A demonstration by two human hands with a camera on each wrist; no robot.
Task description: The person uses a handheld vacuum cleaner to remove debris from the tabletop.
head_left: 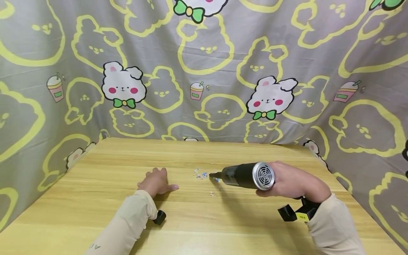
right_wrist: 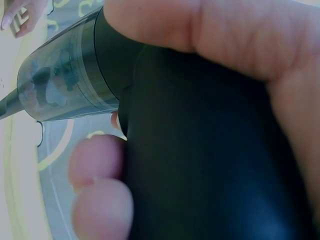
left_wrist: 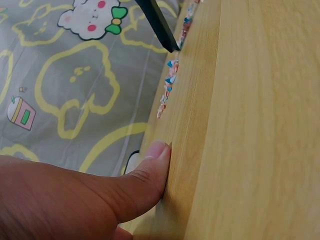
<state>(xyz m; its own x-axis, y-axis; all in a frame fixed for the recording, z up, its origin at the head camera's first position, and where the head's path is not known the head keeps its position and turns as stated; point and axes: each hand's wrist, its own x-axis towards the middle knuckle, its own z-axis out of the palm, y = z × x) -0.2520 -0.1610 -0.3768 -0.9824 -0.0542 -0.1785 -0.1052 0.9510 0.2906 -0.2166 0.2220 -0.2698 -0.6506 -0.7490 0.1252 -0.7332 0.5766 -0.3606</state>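
Observation:
My right hand point(head_left: 288, 179) grips a black handheld vacuum cleaner point(head_left: 245, 176) by its handle, fingers and thumb wrapped round it in the right wrist view. Bits show inside its see-through dust cup point(right_wrist: 62, 75). The narrow nozzle point(left_wrist: 162, 32) points left and down, its tip right at the scattered paper scraps point(head_left: 201, 175), which are small and blue, white and reddish. To the left of the scraps, my left hand point(head_left: 156, 182) rests on the wooden table point(head_left: 191, 219), thumb stretched toward them and fingers loosely bent.
Grey cloth point(head_left: 153, 42) with yellow outlines and white rabbit heads hangs behind the table and along both sides. A few more scraps point(head_left: 212, 193) lie nearer me, below the nozzle in the head view. Black wrist mounts point(head_left: 296, 210) sit at both cuffs.

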